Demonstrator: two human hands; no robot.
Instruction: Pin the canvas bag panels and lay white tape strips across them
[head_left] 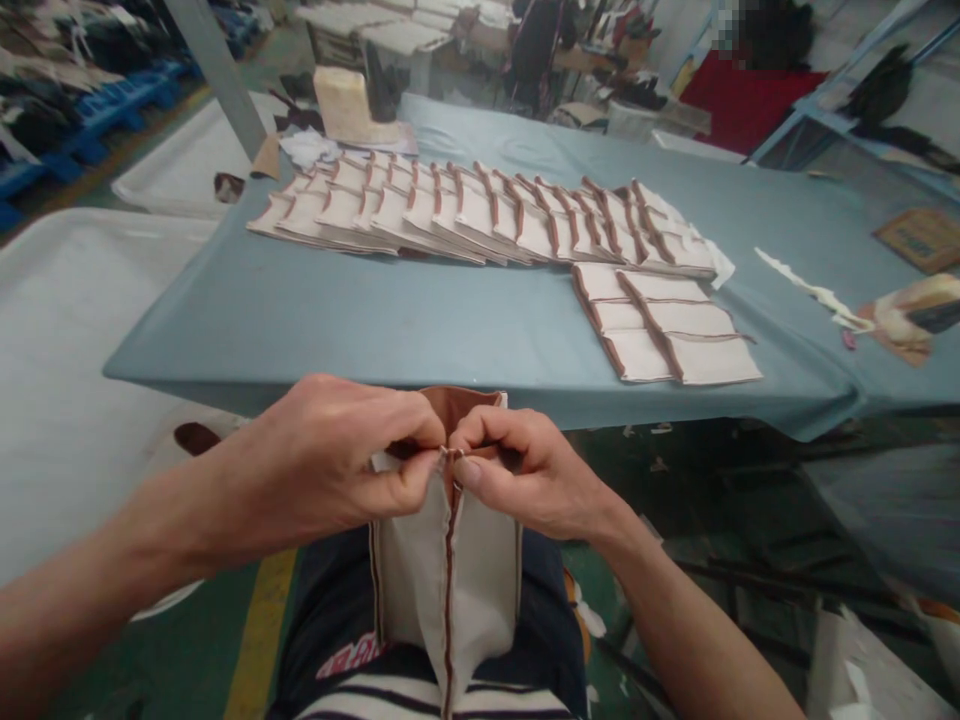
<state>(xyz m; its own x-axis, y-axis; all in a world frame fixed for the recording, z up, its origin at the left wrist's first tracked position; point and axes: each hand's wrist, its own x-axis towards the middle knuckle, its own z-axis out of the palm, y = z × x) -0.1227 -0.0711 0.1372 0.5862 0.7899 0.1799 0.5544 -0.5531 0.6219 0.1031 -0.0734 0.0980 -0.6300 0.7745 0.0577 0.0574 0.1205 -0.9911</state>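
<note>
I hold a cream fabric piece [442,580] with brown trim upright over my lap. My left hand [337,460] pinches its top edge from the left, fingers closed. My right hand [517,470] pinches the same top edge from the right, thumb and fingers pressed together at the brown centre seam. The two hands touch at the seam. On the blue-grey table [337,320] ahead lie long overlapping rows of matching fabric pieces [480,215] and a smaller group [664,325] at the right.
A cream block [349,105] stands at the table's far left end. Fabric scraps [814,290] and a card [919,238] lie at the right. A white surface [67,330] is at my left. A person in red [742,90] sits behind the table.
</note>
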